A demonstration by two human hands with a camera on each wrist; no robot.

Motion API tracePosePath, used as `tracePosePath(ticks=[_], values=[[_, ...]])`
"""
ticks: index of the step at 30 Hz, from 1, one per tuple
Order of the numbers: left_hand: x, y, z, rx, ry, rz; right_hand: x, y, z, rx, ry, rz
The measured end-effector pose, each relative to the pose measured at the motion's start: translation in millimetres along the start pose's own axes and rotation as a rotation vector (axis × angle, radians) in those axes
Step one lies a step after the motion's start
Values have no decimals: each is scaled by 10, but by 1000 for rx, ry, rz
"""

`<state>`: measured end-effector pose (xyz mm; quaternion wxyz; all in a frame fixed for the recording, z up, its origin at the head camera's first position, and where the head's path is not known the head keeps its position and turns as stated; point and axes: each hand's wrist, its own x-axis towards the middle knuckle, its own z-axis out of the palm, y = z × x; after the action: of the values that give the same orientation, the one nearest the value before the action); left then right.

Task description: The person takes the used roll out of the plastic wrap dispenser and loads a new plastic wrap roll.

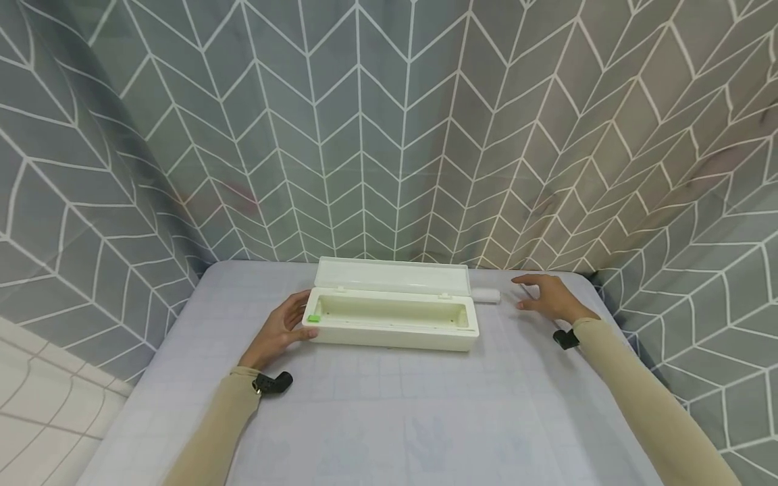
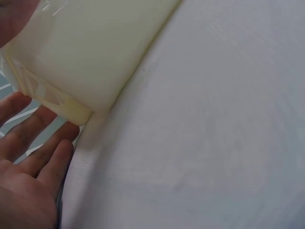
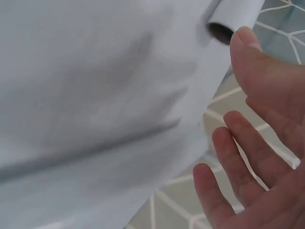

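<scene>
While our left hand [image 1: 281,332] grips the left end of the box [image 1: 395,339] far across the cloth [image 1: 389,412], we hold our right hand [image 1: 552,298] loosely spread, empty, just right of the roll [image 1: 488,295].

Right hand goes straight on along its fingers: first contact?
Probably the white cylindrical roll, its hollow end facing the right hand, beside the open cream rectangular box. Depth is unclear; the fingers might pass just above it.
</scene>
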<state>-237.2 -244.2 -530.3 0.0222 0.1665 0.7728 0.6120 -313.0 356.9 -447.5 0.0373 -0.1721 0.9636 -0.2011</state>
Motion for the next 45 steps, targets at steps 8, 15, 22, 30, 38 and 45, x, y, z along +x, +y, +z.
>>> tracePosePath(ticks=[8, 15, 22, 30, 38, 45], values=[[17, -5, 22, -13, 3, 3, -544, 301, -140, -50, 29, 39], [24, -11, 25, -36, -1, 8, -1022, 557, -163, -88, 63, 93], [13, -10, 22, -33, 5, 3, -1385, 616, -153, -105, 77, 127], [16, 4, 37, -25, 6, 6, -1705, 644, -143, -129, 117, 139], [25, 3, 34, -24, 3, 10, -1907, 663, -119, -111, 91, 232], [20, -2, 36, -34, 0, 7, -1989, 700, -56, -142, 133, 253]])
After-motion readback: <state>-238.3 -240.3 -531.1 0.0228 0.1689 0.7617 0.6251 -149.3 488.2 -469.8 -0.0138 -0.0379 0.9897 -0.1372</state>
